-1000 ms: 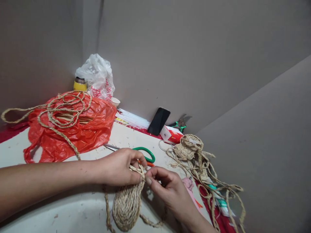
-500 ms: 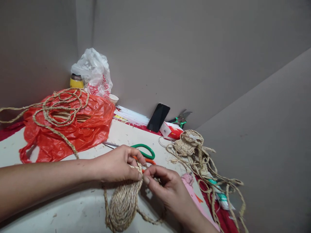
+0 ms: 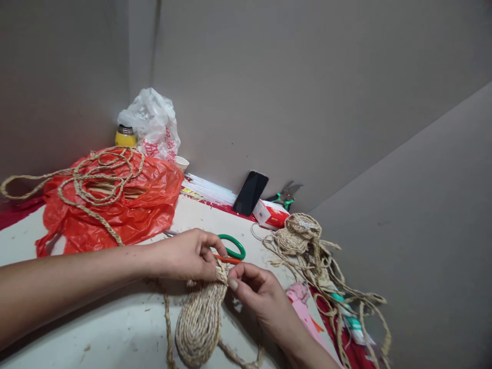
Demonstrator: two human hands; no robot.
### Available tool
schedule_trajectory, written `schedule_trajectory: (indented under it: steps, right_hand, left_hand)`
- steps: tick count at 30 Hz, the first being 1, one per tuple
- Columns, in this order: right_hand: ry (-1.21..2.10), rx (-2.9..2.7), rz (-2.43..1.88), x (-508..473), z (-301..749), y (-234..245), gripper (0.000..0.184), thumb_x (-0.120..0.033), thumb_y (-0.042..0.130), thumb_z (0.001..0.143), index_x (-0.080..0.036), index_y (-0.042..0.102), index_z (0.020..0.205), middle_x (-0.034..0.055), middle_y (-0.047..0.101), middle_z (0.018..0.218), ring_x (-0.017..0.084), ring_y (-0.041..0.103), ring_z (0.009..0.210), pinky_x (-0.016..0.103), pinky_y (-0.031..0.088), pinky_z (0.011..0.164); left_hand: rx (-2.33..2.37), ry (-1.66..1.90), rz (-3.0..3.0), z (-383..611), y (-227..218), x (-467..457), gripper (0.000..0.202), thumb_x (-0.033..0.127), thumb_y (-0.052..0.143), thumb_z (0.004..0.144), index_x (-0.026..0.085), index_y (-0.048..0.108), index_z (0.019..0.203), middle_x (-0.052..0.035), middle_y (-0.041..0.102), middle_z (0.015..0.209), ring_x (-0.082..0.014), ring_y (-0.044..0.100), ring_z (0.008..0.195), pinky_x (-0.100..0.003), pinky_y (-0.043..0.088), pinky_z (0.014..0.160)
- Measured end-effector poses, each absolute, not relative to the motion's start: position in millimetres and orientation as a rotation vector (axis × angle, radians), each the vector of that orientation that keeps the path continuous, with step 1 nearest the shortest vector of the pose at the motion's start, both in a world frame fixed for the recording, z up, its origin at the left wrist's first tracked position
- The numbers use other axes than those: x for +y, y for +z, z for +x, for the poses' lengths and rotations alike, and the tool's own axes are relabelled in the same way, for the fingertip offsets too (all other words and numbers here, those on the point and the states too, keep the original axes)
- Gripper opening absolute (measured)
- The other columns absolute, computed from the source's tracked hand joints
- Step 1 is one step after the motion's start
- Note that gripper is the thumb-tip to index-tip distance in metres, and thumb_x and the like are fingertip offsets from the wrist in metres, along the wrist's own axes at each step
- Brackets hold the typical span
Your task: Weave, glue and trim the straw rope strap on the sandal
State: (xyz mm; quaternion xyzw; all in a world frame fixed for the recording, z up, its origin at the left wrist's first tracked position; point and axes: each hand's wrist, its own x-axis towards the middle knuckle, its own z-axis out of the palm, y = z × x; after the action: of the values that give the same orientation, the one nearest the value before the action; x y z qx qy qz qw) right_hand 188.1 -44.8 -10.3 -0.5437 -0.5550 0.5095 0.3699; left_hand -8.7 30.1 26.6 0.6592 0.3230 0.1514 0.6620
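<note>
A woven straw sole [image 3: 201,323], made of braided cord wound in long oval rows, hangs tilted over the white table. My left hand [image 3: 192,256] grips its narrow upper end between thumb and fingers. At that end's right edge, my right hand [image 3: 255,287] has thumb and forefinger pinched together; what lies between them is too small to make out. Loose braid [image 3: 168,328] trails down on the left of the sole, and more runs off to its lower right. Just behind my hands lie scissors with green and orange handles [image 3: 235,245], partly covered by my left hand.
A red plastic bag [image 3: 154,205] with coiled braid [image 3: 77,179] lies at left, before a yellow jar [image 3: 125,137] and a white bag [image 3: 154,115]. Along the wall stand a phone [image 3: 250,192] and green-handled pruners [image 3: 286,196]. A straw piece with loose cords [image 3: 294,238] lies right.
The view has shifted slightly, so background things sit a little lower. My left forefinger has lifted a little off the sole's top; both hands stay at its upper end.
</note>
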Motion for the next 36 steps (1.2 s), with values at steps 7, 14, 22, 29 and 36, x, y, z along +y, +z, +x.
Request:
schedule_trajectory:
  steps: [7, 14, 22, 29, 36]
  right_hand:
    - [1.305, -1.364, -1.41, -41, 186, -8, 0.035, -0.048, 0.069, 0.075, -0.016, 0.056, 0.072, -0.0058, 0.043, 0.06, 0.009, 0.033, 0.056, 0.022, 0.028, 0.053]
    - [1.287, -1.299, -1.378, -42, 188, 0, 0.038, -0.05, 0.074, 0.07, -0.016, 0.058, 0.069, -0.006, 0.043, 0.058, 0.009, 0.033, 0.054, 0.021, 0.027, 0.051]
    - [1.23, -1.394, -1.371, -43, 191, 3, 0.035, -0.048, 0.071, 0.074, -0.016, 0.059, 0.069, -0.0056, 0.043, 0.058, 0.009, 0.032, 0.054, 0.021, 0.029, 0.051]
    - [1.223, -1.527, -1.389, -46, 192, 11, 0.028, -0.041, 0.065, 0.079, -0.017, 0.058, 0.069, -0.0039, 0.047, 0.06, 0.01, 0.038, 0.056, 0.022, 0.034, 0.053]
    - [1.227, -1.591, -1.393, -48, 192, 17, 0.025, -0.039, 0.064, 0.079, -0.017, 0.059, 0.07, -0.0034, 0.048, 0.059, 0.011, 0.039, 0.055, 0.022, 0.033, 0.053]
  left_hand:
    - [0.792, 0.668, 1.602, -9, 22, 44, 0.019, 0.022, 0.062, 0.072, 0.013, 0.06, 0.089, -0.0022, 0.06, 0.08, -0.0147, 0.054, 0.075, -0.026, 0.041, 0.07]
    - [0.655, 0.446, 1.383, -10, 8, 49, 0.029, 0.036, 0.061, 0.077, 0.015, 0.06, 0.097, 0.0047, 0.047, 0.065, -0.0099, 0.04, 0.058, -0.024, 0.032, 0.059]
    - [0.5, 0.34, 1.248, -18, 10, 57, 0.038, 0.013, 0.068, 0.063, 0.016, 0.064, 0.101, 0.0023, 0.056, 0.073, -0.0097, 0.048, 0.063, -0.025, 0.037, 0.064]
    - [0.425, 0.239, 1.405, -21, 13, 55, 0.051, 0.017, 0.077, 0.062, 0.019, 0.066, 0.111, 0.0021, 0.059, 0.077, -0.0092, 0.048, 0.063, -0.023, 0.038, 0.062]
    - [0.359, 0.206, 1.424, -22, 23, 46, 0.044, 0.016, 0.073, 0.067, 0.021, 0.067, 0.11, 0.0008, 0.064, 0.082, -0.0116, 0.055, 0.073, -0.024, 0.043, 0.069]
